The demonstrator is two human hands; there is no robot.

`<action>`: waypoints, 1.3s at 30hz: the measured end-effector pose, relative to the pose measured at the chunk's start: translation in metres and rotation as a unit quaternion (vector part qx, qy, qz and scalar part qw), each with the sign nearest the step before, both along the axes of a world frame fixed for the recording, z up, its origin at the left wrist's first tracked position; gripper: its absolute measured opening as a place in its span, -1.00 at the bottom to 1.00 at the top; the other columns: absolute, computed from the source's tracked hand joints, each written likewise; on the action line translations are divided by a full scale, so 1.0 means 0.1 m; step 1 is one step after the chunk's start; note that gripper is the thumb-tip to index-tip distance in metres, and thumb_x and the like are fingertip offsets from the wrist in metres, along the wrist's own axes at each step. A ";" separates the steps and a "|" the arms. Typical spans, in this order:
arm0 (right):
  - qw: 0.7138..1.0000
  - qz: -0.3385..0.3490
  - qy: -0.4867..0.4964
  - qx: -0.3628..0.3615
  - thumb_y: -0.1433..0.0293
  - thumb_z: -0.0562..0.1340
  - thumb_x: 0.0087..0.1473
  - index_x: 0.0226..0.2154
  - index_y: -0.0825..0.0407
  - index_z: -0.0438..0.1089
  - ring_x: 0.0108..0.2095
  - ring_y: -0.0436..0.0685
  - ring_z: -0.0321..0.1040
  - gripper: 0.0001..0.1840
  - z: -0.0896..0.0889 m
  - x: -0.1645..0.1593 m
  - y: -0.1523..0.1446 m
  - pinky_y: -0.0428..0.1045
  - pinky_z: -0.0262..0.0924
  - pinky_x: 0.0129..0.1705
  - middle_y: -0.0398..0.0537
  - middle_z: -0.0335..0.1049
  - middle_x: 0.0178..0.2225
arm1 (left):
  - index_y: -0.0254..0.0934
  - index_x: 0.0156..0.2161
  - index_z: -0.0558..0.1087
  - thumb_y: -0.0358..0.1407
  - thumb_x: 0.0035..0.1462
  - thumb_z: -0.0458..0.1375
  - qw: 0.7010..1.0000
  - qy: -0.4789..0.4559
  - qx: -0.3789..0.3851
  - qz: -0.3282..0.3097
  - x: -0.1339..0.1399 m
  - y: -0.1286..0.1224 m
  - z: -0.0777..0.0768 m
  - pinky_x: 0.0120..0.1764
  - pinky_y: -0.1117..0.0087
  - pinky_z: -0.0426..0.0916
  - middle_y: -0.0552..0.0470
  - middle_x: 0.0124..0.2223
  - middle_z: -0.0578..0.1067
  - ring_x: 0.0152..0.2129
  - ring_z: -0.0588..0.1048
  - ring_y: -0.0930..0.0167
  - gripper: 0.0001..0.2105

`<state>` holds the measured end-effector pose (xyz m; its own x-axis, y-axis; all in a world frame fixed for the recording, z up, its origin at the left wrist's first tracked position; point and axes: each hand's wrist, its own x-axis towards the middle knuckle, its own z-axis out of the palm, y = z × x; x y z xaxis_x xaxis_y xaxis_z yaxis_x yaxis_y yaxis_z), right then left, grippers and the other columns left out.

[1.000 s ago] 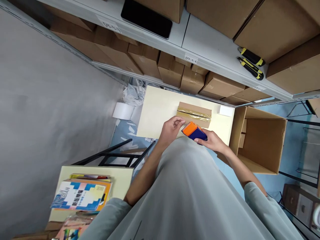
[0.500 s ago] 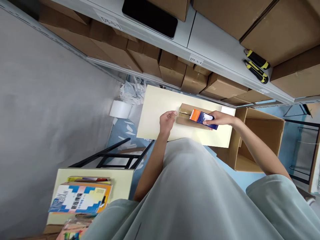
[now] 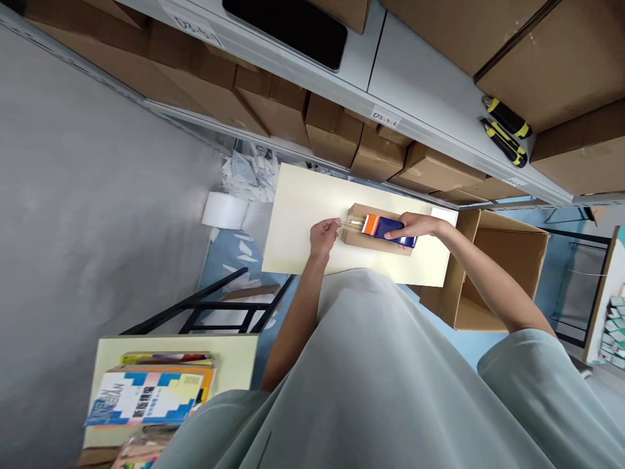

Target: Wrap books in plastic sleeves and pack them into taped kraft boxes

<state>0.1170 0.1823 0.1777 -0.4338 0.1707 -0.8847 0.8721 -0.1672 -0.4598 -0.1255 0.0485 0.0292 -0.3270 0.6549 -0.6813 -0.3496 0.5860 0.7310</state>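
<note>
A small closed cardboard box (image 3: 375, 245) lies lengthwise on the cream tabletop (image 3: 299, 202). My right hand (image 3: 418, 225) is wrapped round a tape dispenser (image 3: 385, 229), dark blue with an orange front, held over the top of the box. From its front a strip of clear tape (image 3: 352, 224) runs left across the box's left end. Fingertips of my left hand (image 3: 323, 238) are pinched together just past that end, at the free end of the tape. How far the tape sticks to the cardboard I cannot tell.
An open carton (image 3: 502, 260) stands right of the tabletop. Shelves with brown boxes (image 3: 336, 130) run along the far side, holding a black phone (image 3: 293, 29) and two utility knives (image 3: 505, 133). Books (image 3: 151, 394) lie on a stand at lower left, beside the grey wall (image 3: 97, 195).
My right hand has brought the dispenser slightly left along the box. Tape now shows between my left fingertips and the dispenser's front. The whole view has shifted a little.
</note>
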 end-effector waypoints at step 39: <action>0.998 -0.042 0.039 -0.042 -0.24 0.59 -0.31 -0.46 -0.01 0.43 -0.43 0.18 0.57 -0.28 -0.18 0.10 -0.30 -0.01 0.44 -0.32 -0.08 0.57 -0.55 | -0.56 0.58 -0.19 0.02 0.46 0.02 0.685 0.475 0.158 -0.529 0.46 -0.39 0.07 0.52 -0.09 -0.20 -0.43 0.60 -0.16 0.57 -0.23 0.04 -0.11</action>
